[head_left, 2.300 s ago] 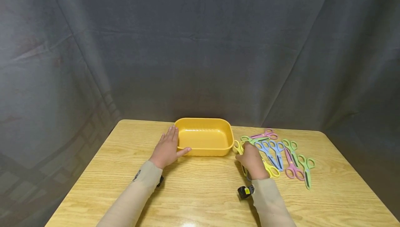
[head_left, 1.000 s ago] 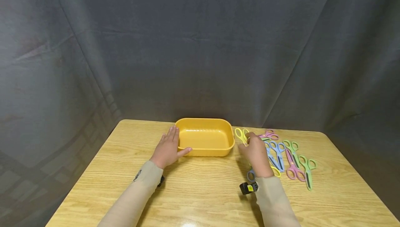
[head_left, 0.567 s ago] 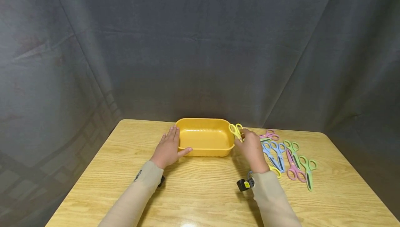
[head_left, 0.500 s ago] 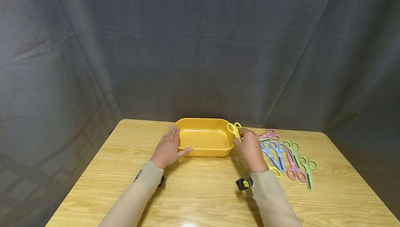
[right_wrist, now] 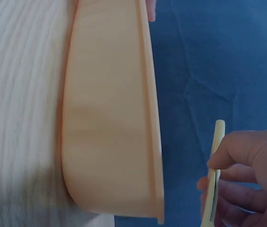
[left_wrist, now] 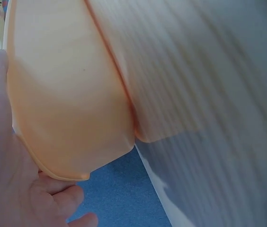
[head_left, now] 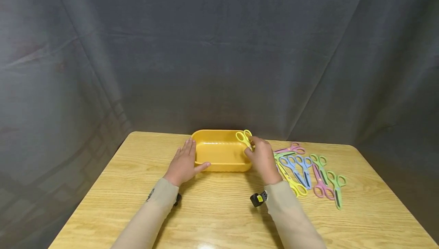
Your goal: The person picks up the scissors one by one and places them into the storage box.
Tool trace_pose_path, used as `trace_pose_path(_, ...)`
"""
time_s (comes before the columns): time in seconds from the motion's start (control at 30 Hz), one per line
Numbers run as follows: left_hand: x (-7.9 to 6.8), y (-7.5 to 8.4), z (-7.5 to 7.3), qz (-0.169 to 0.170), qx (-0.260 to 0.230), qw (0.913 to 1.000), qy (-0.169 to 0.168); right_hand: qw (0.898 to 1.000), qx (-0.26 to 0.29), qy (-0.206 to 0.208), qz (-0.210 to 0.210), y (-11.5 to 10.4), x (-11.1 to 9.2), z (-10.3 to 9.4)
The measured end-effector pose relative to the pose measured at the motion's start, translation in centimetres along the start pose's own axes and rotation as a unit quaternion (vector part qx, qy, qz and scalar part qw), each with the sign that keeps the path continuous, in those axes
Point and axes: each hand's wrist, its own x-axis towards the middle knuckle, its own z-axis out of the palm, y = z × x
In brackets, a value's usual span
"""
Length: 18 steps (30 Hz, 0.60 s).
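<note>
A yellow-orange plastic basin (head_left: 223, 167) stands at the back of the wooden table. My left hand (head_left: 183, 164) rests against its left end with straight fingers, the thumb along the front rim; the left wrist view shows the hand (left_wrist: 10, 161) at the basin's corner. Between thumb and fingers, my right hand (head_left: 263, 159) pinches yellow scissors (head_left: 244, 137) over the basin's right end, handle loops pointing away. In the right wrist view the scissors (right_wrist: 214, 184) are seen edge-on, apart from the rim. Part of their blades is hidden by the hand.
Several scissors lie to the right of the basin: yellow scissors (head_left: 293, 182), blue scissors (head_left: 305, 169), pink scissors (head_left: 321, 184) and green scissors (head_left: 337, 188) among them. A dark grey cloth (head_left: 219, 58) hangs behind the table (head_left: 212, 214).
My right hand has lifted the yellow scissors off the table and carried them left, over the basin's right end. The left hand has stayed in place at the basin.
</note>
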Motion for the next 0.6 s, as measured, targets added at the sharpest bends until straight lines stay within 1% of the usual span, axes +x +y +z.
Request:
trace_pose_path(0.1,0.1,0.1,0.1,0.0,0.001,1.0,0.001,1.0,-0.001,0.001,-0.01,-0.1,0.1,0.5)
trace_pose_path(0.27,-0.1,0.1,-0.1,0.006,-0.005,0.9999,0.013,1.0,-0.014,0.003,-0.019,-0.2,0.5,1.5)
trace_pose_path(0.4,0.0,0.1,-0.1,0.01,-0.018,0.9996,0.017,0.999,-0.021,0.006,-0.028,-0.3,0.7,2.0)
trace_pose_path(0.6,-0.1,-0.2,0.1,0.005,-0.044,0.9989,0.015,0.999,-0.026,0.002,-0.039,-0.6,1.0,2.6)
